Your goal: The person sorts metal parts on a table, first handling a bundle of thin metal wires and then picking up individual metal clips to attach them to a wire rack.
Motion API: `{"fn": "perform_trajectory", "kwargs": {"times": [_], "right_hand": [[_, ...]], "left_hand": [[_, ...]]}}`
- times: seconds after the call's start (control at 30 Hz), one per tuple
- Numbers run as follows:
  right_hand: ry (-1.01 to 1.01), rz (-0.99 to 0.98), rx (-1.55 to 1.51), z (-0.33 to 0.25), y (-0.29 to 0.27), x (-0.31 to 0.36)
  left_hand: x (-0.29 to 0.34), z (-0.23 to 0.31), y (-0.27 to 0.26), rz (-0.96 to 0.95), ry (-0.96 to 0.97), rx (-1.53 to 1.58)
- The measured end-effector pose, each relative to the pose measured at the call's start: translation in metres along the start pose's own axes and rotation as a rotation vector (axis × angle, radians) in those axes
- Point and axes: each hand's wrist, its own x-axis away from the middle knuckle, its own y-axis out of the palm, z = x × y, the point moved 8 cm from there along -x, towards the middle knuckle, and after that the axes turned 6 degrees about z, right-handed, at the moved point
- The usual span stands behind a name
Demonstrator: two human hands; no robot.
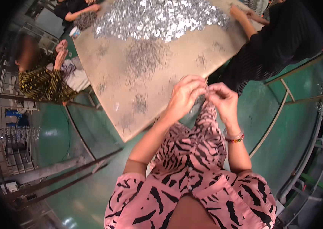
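My left hand [185,95] and my right hand [222,100] meet just off the near right edge of the tan table [110,76]. Fingers of both are pinched together, tip to tip; whatever sits between them is too small to make out. A bracelet with coloured beads [235,140] circles my right wrist. Scattered over the tabletop are thin dark wire-like pieces [144,57], with a smaller cluster of them [140,104] nearer me. At the far end lies a big heap of shiny silver metal pieces [161,19].
A person in a patterned top [39,82] sits at the left with both hands raised. Someone in dark clothes [272,45] works at the right edge, another at the far left. A white tub [75,32] stands by a dark wire pile [85,20]. Metal frames [60,179] flank the green floor.
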Motion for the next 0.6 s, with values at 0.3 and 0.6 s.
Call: {"fn": "perform_trajectory", "kwargs": {"times": [0.3, 0.6], "right_hand": [[0.1, -0.127, 0.125, 0.014, -0.016, -0.078], [-0.493, -0.169, 0.986, 0.118, 0.093, -0.246]], "left_hand": [[0.012, -0.024, -0.001, 0.012, -0.064, 0.053], [0.004, -0.047, 0.005, 0.044, -0.346, 0.284]]}}
